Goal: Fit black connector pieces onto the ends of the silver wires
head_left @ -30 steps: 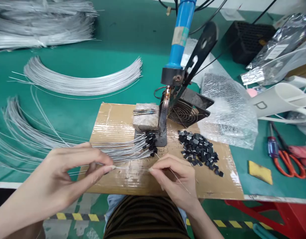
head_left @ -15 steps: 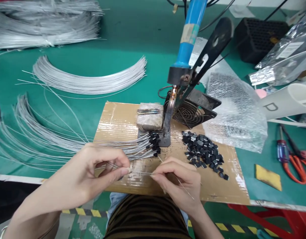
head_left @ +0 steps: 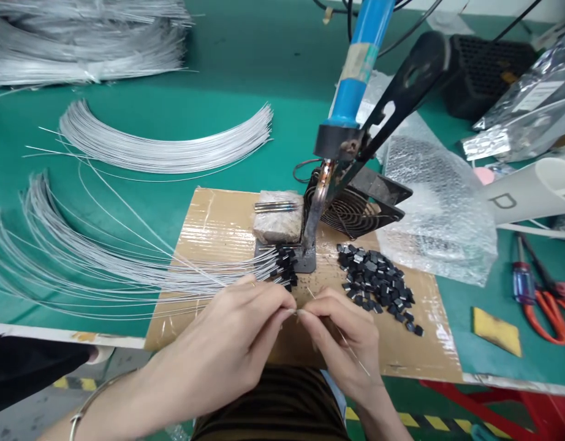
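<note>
My left hand [head_left: 236, 340] is closed in a pinch at the front of the cardboard, on the end of a thin white wire; most of that wire is hidden behind the hand. Its fingertips almost meet those of my right hand [head_left: 349, 334], which pinches at the wire's end. A thin silvery strand [head_left: 353, 352] also passes through my right hand, poking out above the fingers and below the palm. Just beyond my hands lie several white wires [head_left: 218, 269] with black pieces [head_left: 285, 266] at their ends. A pile of small black pieces [head_left: 377, 282] sits right of my right hand.
A blue-handled soldering iron [head_left: 356, 92] points down on a stand beside a wrapped block [head_left: 277, 226] and a small fan [head_left: 356, 202]. Wire bundles [head_left: 167, 150] lie behind. Bubble wrap [head_left: 434, 214], a yellow sponge [head_left: 496, 331] and orange-handled scissors [head_left: 551, 318] are at right.
My left hand has moved right along the wire until its fingertips are close to my right hand's. The right hand keeps its pinch. The view has shifted slightly.
</note>
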Available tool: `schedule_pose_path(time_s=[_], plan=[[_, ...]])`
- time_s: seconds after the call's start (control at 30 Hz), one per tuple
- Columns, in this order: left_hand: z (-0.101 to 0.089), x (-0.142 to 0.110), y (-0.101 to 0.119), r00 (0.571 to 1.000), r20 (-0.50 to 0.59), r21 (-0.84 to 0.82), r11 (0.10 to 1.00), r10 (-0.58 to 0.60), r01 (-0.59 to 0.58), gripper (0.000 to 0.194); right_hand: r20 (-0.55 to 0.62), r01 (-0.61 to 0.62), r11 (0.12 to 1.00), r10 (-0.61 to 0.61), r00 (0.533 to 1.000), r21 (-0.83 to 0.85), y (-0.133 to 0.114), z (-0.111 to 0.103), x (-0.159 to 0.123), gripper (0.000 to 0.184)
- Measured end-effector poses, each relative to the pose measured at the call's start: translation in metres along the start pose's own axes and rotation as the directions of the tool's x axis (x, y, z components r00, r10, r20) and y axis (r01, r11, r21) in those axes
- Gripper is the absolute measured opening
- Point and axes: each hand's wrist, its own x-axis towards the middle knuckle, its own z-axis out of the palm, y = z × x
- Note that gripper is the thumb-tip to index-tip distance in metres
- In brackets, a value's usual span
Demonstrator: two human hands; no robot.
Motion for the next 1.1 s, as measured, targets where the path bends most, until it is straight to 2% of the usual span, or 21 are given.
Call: schedule_pose_path(time_s=[0.07, 0.13, 0.17, 0.27, 0.37, 0.43, 0.57, 0.83, 0.97, 1.1], plan=[[-0.001, 0.007, -0.006, 0.986, 0.119, -0.167, 0.976, -0.12, 0.139, 0.017, 0.012, -0.021, 0.999, 0.02, 1.0, 0.027, 0.001, 0.001, -0.001, 0.017], [-0.003, 0.014, -0.011, 0.958, 0.214, -0.325, 0.911, -0.189, 0.252, 0.023, 0.008, -0.028, 0.999, 0.028, 1.0, 0.044, 0.001, 0.002, -0.001, 0.017], [-0.003, 0.017, -0.013, 0.952, 0.229, -0.384, 0.879, -0.205, 0.282, 0.025, -0.009, -0.032, 0.998, 0.032, 0.999, 0.045, 0.001, 0.003, -0.001, 0.016], [-0.001, 0.023, -0.016, 0.956, 0.156, -0.482, 0.825, -0.25, 0.295, 0.027, -0.115, -0.084, 0.996, 0.088, 0.989, 0.04, 0.002, 0.004, 0.0, 0.017], [0.003, 0.024, -0.018, 0.954, 0.053, -0.514, 0.811, -0.295, 0.28, 0.025, -0.276, -0.176, 0.98, 0.196, 0.941, 0.099, 0.003, 0.002, 0.0, 0.022], [0.005, 0.023, -0.02, 0.948, 0.008, -0.507, 0.816, -0.319, 0.279, 0.025, -0.317, -0.186, 0.966, 0.235, 0.919, 0.179, 0.004, 0.001, -0.001, 0.025], [0.006, 0.022, -0.022, 0.944, -0.046, -0.475, 0.839, -0.325, 0.266, 0.023, -0.242, -0.205, 0.902, 0.311, 0.919, 0.381, 0.003, 0.006, 0.001, 0.023], [0.011, 0.022, -0.014, 0.936, -0.122, -0.464, 0.852, -0.331, 0.241, 0.018, -0.051, -0.299, 0.704, 0.43, 0.901, 0.644, -0.002, 0.026, 0.007, 0.015], [0.015, 0.019, -0.014, 0.928, -0.154, -0.446, 0.862, -0.338, 0.24, 0.019, -0.029, -0.305, 0.636, 0.458, 0.888, 0.709, 0.001, 0.029, 0.007, 0.014], [0.017, 0.016, -0.013, 0.923, -0.189, -0.432, 0.872, -0.335, 0.229, 0.019, -0.018, -0.324, 0.61, 0.486, 0.874, 0.723, 0.001, 0.03, 0.008, 0.016]])
